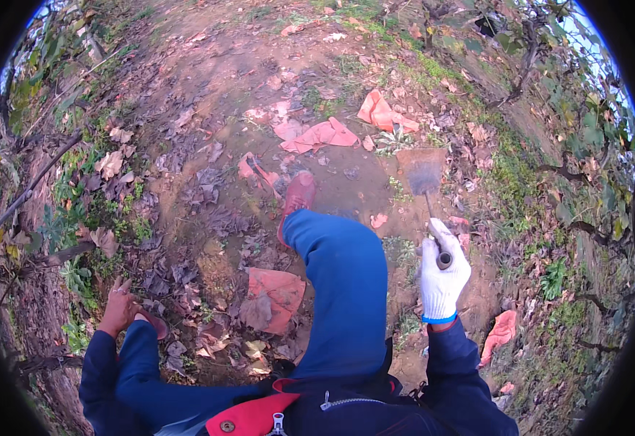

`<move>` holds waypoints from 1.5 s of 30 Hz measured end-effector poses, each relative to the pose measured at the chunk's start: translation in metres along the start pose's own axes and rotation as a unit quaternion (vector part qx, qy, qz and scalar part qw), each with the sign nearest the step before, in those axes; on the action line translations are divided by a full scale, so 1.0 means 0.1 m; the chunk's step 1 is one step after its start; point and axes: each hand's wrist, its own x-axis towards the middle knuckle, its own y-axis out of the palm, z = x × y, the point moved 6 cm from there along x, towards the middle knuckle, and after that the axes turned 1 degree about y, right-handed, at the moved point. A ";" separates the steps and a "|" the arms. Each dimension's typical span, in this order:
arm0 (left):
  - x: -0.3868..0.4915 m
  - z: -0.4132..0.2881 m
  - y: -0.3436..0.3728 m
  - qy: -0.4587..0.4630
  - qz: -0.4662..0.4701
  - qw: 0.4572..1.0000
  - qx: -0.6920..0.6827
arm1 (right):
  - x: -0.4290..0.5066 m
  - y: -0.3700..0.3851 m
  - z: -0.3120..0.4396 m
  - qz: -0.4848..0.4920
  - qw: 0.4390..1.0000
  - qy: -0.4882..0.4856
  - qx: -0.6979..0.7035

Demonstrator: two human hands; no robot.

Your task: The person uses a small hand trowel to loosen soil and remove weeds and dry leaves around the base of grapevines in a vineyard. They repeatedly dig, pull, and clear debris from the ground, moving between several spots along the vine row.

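Observation:
My right hand (444,272), in a white knitted glove with a blue cuff, is closed around the handle of a small hand shovel (424,170). The shovel's flat metal blade points away from me, low over the soil, its upper half rusty brown. My left hand (119,308) is bare, with a ring on one finger, beside my left ankle and reddish shoe (156,325). Its fingers are spread; whether it touches the shoe is unclear. Ahead of me my other reddish shoe (299,191) is planted on the ground, below the bent knee in blue trousers (344,272).
Faded red paper or cloth-like scraps (323,135) lie on the bare soil, with another scrap (276,300) by my leg and one (498,337) to the right. Dry leaves (110,163) litter the ground. Woody vines (28,191) line the left side, more vines (530,60) the right.

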 end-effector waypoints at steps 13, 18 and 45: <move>-0.15 0.56 0.40 -0.135 0.102 0.981 -0.095 | -1.89 0.29 -2.35 0.007 0.853 0.509 0.115; 0.09 0.27 0.33 -0.089 0.122 0.987 -0.055 | -2.17 0.37 -2.43 0.121 0.959 0.258 0.011; 0.28 -0.20 0.09 -0.079 0.164 0.982 -0.037 | -1.44 1.17 -2.57 0.248 0.954 0.158 -0.054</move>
